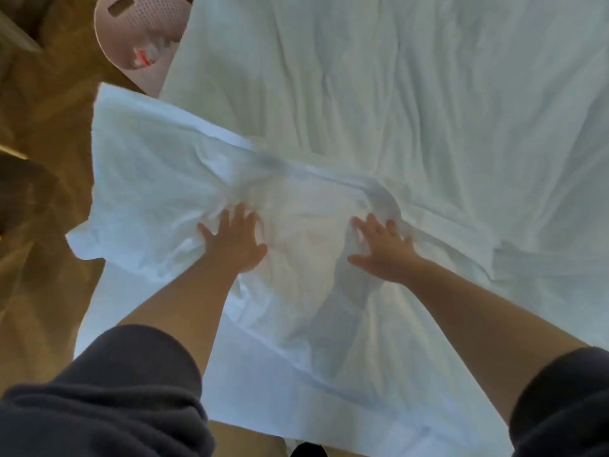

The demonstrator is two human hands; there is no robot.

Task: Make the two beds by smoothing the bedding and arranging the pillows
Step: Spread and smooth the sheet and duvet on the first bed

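Evidently mid-step: plumping/flattening a pillow [148, 179]; it lay across the near end of the bed, its left end sticking out past the mattress edge over the wood floor [43, 127].

- L: left hand [234, 239] palm-down on the pillow, fingers straight and spread apart, gripping nothing.
- R: right hand [384, 250] the same, flat, fingers fanned, thumb out; it sat just beside a raised fold at the pillow's far edge; the fingertips looked slightly blurred, so I couldn't tell how hard they pressed.
- White bedding [428, 110] beyond the pillow was heavily creased, with long ridges running away from the person.
- Pink perforated basket [141, 37] stood on the floor by the bed's left side, well apart from the hands.

Judgement on doing it well: keep palms flat and sweep from the centre outward w/ both hands at once, so the filling spreads evenly and the case doesn't bunch; ease the fold by the R hand flat, not tug it; pull the overhanging end back onto the mattress, else it could slide off; square the flange w/ the bed edge; the creased bedding prob. wants smoothing before the pillow is placed for good.
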